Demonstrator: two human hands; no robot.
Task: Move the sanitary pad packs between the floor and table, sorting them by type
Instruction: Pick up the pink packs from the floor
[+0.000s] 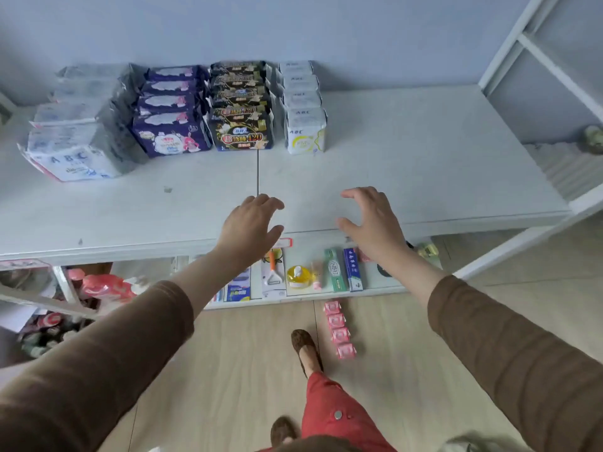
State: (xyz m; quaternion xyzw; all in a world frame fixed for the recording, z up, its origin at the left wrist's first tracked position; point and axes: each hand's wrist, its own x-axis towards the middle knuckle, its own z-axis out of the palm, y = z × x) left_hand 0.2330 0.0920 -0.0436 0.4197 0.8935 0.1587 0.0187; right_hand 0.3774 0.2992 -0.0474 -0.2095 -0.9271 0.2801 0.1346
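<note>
Left hand (251, 223) and right hand (368, 220) held out over the white table's (424, 164) front edge, fingers loosely spread, grasping nothing. On the table, four rows of packs: white-blue (75, 151), purple (171, 133), black (240, 127), white-yellow (305, 130). On the wooden floor (235, 360), four small pink packs (339, 329) beside a brown slipper (305, 347).

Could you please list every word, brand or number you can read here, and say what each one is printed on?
"ABC": front white-and-blue pad pack in the leftmost row on the white table.
"ABC": front small white-and-yellow pad pack in the rightmost row.
"420": front black-and-gold pad pack.
Purple pad pack, toothpaste boxes and pink floor packs: print too small or blurred.
</note>
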